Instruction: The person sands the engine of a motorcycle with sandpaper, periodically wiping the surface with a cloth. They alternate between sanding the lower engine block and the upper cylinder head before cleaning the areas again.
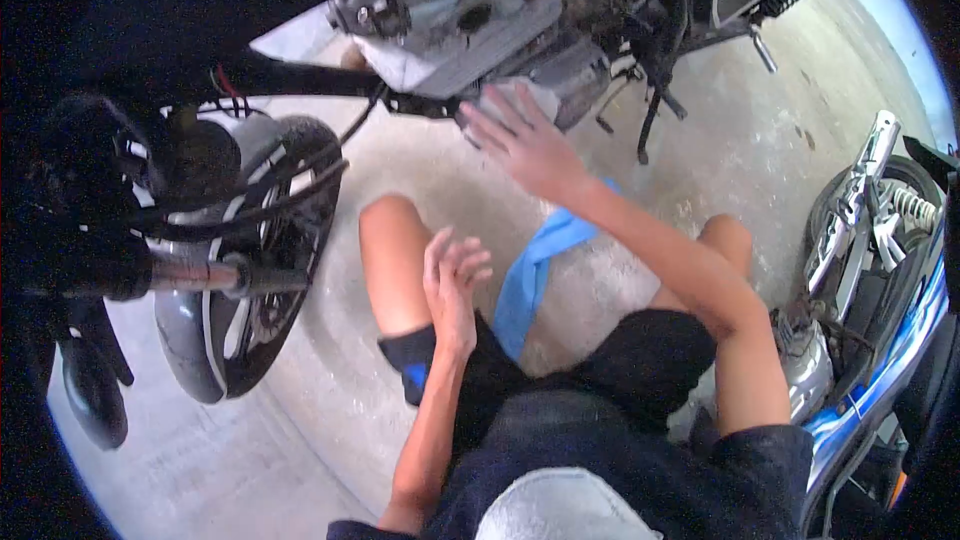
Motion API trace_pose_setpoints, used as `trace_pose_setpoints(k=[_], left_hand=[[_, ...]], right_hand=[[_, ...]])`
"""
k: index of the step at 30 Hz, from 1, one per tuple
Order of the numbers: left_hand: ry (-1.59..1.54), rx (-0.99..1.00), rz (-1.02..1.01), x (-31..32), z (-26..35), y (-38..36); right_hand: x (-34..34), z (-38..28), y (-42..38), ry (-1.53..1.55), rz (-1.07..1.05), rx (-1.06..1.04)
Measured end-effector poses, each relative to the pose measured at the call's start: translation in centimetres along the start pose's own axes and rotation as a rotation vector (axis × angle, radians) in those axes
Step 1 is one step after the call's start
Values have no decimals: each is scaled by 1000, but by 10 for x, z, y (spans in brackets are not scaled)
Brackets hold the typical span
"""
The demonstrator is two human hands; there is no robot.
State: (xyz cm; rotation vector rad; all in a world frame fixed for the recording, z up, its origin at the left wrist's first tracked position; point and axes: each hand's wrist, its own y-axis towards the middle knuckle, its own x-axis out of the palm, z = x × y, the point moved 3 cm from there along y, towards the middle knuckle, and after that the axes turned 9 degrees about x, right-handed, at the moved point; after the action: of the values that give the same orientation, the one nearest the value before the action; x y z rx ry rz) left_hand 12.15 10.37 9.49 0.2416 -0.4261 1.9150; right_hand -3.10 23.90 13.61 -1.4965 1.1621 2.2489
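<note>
My right hand [525,145] reaches forward with its fingers spread, overlapping a rounded, light-coloured engine cover [540,100] low on a motorcycle. No object shows in its grasp. Over my left thigh hovers my left hand [458,285], fingers loosely bent and apart, holding nothing visible. A twisted blue cloth [525,285] stretches across the space between my legs, partly behind my right forearm. Above both hands is the motorcycle's engine [460,30], with grimy metal parts exposed.
The motorcycle's front wheel [250,310] and a fork tube [200,273] stand at the left, near my left knee. Dark cables [290,180] hang beside them. To the right is another motorcycle with blue-and-white panels [880,360]. The concrete floor [740,150] is stained.
</note>
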Motion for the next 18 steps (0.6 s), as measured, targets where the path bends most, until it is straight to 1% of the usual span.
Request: trace_pose_setpoints(k=[1, 2, 4, 6, 8, 9, 10, 11, 12, 13, 14, 15, 16, 17, 18], left_hand=[[18, 25, -57, 1, 3, 0], [21, 41, -74, 4, 6, 4], [87, -117, -3, 11, -2, 8], [151, -108, -34, 20, -6, 19], [-21, -158, -58, 31, -10, 34], [-19, -152, -63, 36, -14, 42], [18, 15, -53, 42, -13, 50], [57, 177, -41, 45, -11, 55], [57, 180, -40, 44, -11, 60], [107, 168, -129, 41, -10, 64], [161, 150, -214, 37, -12, 65], [267, 86, -166, 36, -7, 62], [273, 80, -156, 37, -1, 58], [298, 79, -220, 41, 6, 56], [318, 80, -286, 43, 9, 57]], right_hand=[[-2, 1, 3, -53, -28, 46], [-1, 4, 2, -66, -10, 55], [8, 6, -11, 17, -18, 26], [-6, 2, -19, 45, -29, 41], [-18, -9, -30, 69, -35, 59], [-26, -17, -38, 320, 43, 186], [-32, -20, -43, 572, 123, 305], [-36, -26, -43, 572, 128, 305], [-31, -24, -45, 982, 15, 659], [-22, -24, -52, 1385, -116, 1021], [-17, -22, -55, 1390, -123, 1026], [-8, -18, -56, 1527, -112, 1040], [0, -15, -57, 1666, -99, 1049], [0, -12, -58, 1571, -198, 975], [0, -7, -56, 1576, -202, 968]])
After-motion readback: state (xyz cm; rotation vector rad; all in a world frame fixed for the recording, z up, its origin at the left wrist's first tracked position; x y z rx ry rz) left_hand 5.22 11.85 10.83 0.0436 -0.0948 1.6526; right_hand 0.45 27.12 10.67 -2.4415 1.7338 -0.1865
